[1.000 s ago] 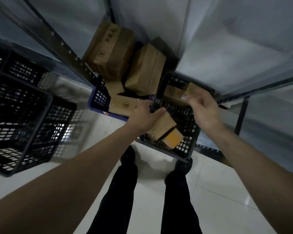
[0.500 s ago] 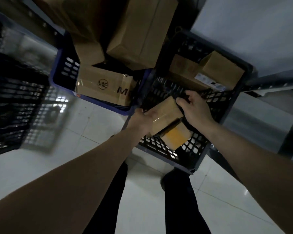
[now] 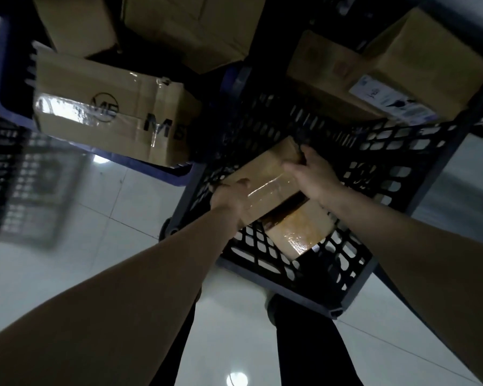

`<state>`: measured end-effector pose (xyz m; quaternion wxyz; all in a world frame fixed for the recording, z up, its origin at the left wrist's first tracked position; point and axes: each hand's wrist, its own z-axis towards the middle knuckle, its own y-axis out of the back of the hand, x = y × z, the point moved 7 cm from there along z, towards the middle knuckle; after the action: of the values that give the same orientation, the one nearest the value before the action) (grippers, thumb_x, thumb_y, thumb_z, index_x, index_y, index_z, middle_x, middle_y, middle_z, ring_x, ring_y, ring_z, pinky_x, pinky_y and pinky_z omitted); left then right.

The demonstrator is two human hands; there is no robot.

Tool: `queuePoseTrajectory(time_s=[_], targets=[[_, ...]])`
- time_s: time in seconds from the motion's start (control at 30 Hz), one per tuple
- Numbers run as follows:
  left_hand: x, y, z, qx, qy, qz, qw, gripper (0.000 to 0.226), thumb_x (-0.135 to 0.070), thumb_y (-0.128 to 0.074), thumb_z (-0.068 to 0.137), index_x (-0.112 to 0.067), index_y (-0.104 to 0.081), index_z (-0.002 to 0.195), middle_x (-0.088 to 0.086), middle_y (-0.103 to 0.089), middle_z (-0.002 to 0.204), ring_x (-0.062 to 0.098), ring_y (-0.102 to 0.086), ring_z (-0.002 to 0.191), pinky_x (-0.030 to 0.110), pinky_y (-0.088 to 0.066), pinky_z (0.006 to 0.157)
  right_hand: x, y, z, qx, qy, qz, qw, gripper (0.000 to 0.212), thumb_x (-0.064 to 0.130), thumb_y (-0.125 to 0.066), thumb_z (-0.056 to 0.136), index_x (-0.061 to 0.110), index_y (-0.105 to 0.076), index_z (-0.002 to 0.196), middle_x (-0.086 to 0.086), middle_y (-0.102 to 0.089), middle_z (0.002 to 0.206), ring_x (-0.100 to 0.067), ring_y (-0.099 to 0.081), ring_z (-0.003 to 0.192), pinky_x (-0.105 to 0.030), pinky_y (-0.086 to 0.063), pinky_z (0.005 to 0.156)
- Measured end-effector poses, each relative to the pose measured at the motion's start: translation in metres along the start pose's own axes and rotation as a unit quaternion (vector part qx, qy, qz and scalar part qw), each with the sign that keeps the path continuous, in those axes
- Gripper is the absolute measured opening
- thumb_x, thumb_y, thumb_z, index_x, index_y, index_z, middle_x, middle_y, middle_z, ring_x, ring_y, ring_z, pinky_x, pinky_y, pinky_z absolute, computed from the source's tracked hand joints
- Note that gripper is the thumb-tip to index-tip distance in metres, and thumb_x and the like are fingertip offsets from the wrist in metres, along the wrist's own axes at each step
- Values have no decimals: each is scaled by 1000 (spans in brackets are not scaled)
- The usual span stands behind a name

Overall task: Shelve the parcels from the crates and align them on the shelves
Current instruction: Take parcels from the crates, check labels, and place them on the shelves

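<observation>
Inside black crate (image 3: 418, 168) | both hands grip taped parcel (image 3: 265, 185) | fingertips hidden

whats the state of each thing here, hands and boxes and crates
left hand: gripping the taped parcel's near end
right hand: gripping its far end
taped parcel: held, inside the black crate
black crate: holds several parcels
orange parcel: lying under the taped parcel
blue crate: full of boxes
</observation>
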<state>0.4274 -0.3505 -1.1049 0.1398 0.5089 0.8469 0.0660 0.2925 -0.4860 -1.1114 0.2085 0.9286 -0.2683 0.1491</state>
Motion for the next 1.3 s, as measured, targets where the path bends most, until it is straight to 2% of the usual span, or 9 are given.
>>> queuePoseTrajectory(time_s=[0.13, 0.3, 0.43, 0.53, 0.63, 0.77, 0.9, 1.03, 1.3], targets=[[-5, -2, -17, -27, 9, -45, 999, 48, -35, -63, 87, -13, -58, 130, 11, -65, 123, 31, -64, 105, 37, -51, 86, -2, 16, -10, -58, -4, 26, 998, 86, 72, -53, 68, 33, -47, 144, -4, -53, 141, -27, -55, 123, -46, -47, 104], [-25, 1, -60, -35, -29, -53, 998, 76, -64, -56, 70, -26, -46, 135, 9, -63, 122, 32, -64, 102, 37, -51, 71, -3, 69, -60, -220, -1, 229, 948, 43, 74, -52, 72, 34, -59, 89, 6, -65, 105, -20, -63, 101, -48, -53, 94], [-41, 12, -88, -53, -73, -20, 996, 80, -75, -49, 69, -25, -45, 131, 6, -64, 117, 33, -64, 102, 43, -54, 85, -4, 96, -102, -305, 8, 270, 913, 40, 59, -60, 83, 20, -61, 93, 6, -65, 95, -18, -63, 95, -34, -52, 79], [-47, 11, -97, -15, -81, 28, 996, 42, -59, -57, 82, -28, -59, 111, 1, -68, 109, 26, -64, 97, 48, -55, 91, -17, 100, -119, -300, 15, 264, 917, 21, 27, -67, 85, 21, -67, 105, 7, -67, 97, -19, -64, 96, -32, -49, 76], [-47, 11, -97, -3, -84, 42, 996, 4, -27, -58, 92, -26, -62, 93, 0, -69, 98, 22, -65, 90, 46, -57, 87, -38, 90, -124, -257, 6, 274, 927, 26, 16, -59, 65, 26, -74, 83, 6, -69, 77, -21, -64, 79, -41, -48, 71], [-43, 5, -92, 6, -87, 97, 991, 28, -28, -55, 86, -21, -58, 113, 1, -67, 101, 21, -62, 89, 48, -57, 88, -47, 78, -128, -247, 15, 322, 914, 23, 10, -60, 70, 25, -74, 77, 1, -70, 73, -25, -68, 77, -36, -51, 67], [-28, 4, -88, 39, -91, 133, 986, 73, -27, -63, 90, -34, -20, 148, -4, -54, 116, 26, -56, 101, 53, -54, 90, -48, 69, -120, -211, 13, 395, 894, 24, 6, -51, 97, 23, -67, 89, 7, -70, 64, -8, -65, 49, -22, -46, 37], [-19, 11, -87, 65, -99, 153, 981, 82, -35, -70, 87, -53, -16, 146, -7, -54, 114, 35, -67, 98, 50, -61, 71, -43, 77, -111, -188, 32, 348, 918, 24, 15, -51, 99, 23, -73, 92, 1, -74, 76, -10, -68, 62, -27, -52, 57], [-25, 25, -85, 14, -132, 201, 971, 36, -48, -62, 81, -18, -61, 100, 5, -68, 93, 24, -65, 84, 35, -57, 70, -39, 84, -99, -188, 31, 236, 953, 7, 25, -67, 87, 30, -71, 83, 2, -73, 88, -20, -68, 86, -36, -50, 81]])
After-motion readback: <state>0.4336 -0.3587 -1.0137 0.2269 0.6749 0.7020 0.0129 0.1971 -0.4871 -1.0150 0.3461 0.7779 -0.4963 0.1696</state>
